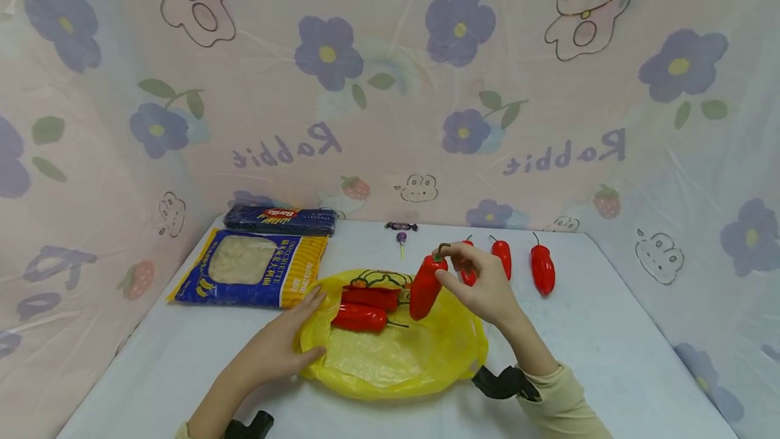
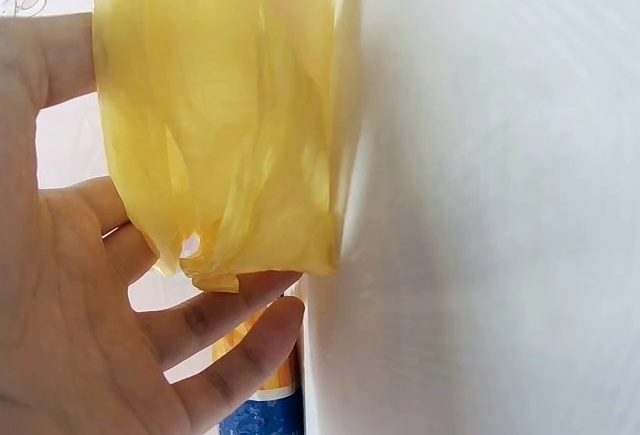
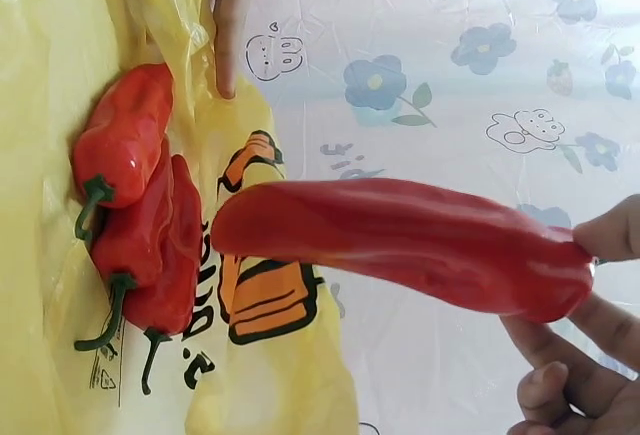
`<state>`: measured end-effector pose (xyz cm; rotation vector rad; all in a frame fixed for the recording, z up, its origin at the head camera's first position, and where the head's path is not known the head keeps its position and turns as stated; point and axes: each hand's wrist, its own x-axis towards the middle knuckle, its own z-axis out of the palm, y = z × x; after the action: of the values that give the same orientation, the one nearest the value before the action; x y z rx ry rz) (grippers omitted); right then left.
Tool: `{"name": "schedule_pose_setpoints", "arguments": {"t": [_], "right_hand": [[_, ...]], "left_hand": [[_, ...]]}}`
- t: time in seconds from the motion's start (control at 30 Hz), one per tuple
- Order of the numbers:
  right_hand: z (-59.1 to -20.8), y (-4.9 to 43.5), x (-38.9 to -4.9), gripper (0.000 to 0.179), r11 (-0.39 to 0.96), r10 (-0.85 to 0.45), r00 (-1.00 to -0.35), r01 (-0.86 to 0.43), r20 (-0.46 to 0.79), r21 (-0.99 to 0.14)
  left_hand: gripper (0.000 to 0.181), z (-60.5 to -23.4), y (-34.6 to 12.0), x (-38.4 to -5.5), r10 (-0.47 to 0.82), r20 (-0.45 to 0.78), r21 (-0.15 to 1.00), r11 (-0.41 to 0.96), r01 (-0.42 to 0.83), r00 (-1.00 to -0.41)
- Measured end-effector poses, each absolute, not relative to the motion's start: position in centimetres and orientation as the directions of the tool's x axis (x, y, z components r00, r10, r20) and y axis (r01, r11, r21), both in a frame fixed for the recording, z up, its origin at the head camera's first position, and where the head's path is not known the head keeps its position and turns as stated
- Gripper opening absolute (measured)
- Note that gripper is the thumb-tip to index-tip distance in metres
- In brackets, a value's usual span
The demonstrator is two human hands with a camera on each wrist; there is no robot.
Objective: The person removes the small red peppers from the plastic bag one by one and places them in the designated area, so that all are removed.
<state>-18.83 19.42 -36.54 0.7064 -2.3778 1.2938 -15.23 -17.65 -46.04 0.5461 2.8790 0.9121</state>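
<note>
In the head view my right hand [image 1: 487,290] pinches a red chili pepper [image 1: 424,288] near its stem end, and the pepper hangs tilted over a yellow plastic bag [image 1: 390,385]. Its smooth body [image 3: 400,240] stretches across the right wrist view. The bag lies with its mouth facing me; three more red peppers [image 3: 125,150] with green stems rest inside it. My left hand [image 1: 277,347] rests against the bag's left rim, thumb and fingers spread. From the left wrist, its fingers [image 2: 240,360] are extended beside the thin yellow plastic, which hides some fingertips.
Red peppers [image 1: 542,269] lie at the back right, one partly behind my right hand. A lollipop [image 1: 401,241] and a wrapped candy [image 1: 401,226] lie at the back middle. On the left are a blue-and-yellow pasta bag [image 1: 244,269] and a dark blue spaghetti pack [image 1: 280,221]. Patterned curtains surround the white table.
</note>
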Motion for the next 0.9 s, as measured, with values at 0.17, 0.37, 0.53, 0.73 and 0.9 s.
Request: {"name": "schedule_pose_setpoints", "arguments": {"t": [0.17,0.37,0.53,0.73,0.9], "right_hand": [[-36.6,19.8,-19.7,0.025,0.446,-0.258,-0.815,-0.577,0.519,-0.684],[-36.9,20.8,-20.8,0.023,0.398,-0.213,-0.822,-0.566,0.527,-0.722],[-37.0,22.1,-21.1,0.025,0.32,-0.164,-0.87,-0.493,0.466,-0.809],[-36.6,24.2,-21.2,0.035,0.273,-0.095,-0.923,-0.384,0.373,-0.882],[-36.6,26.3,-21.6,0.039,0.298,-0.016,-0.936,-0.34,0.352,-0.892]], "left_hand": [[0.094,-45.9,-17.8,-15.3,0.349,0.029,0.574,0.761,0.301,-0.937],[0.093,-45.7,-17.8,-15.3,0.342,0.018,0.575,0.765,0.289,-0.94],[0.092,-45.6,-17.7,-15.2,0.354,0.024,0.573,0.761,0.303,-0.935],[0.093,-45.6,-17.6,-15.2,0.356,0.011,0.578,0.761,0.296,-0.934],[0.093,-45.5,-17.6,-15.3,0.355,0.006,0.573,0.765,0.294,-0.935]]}}
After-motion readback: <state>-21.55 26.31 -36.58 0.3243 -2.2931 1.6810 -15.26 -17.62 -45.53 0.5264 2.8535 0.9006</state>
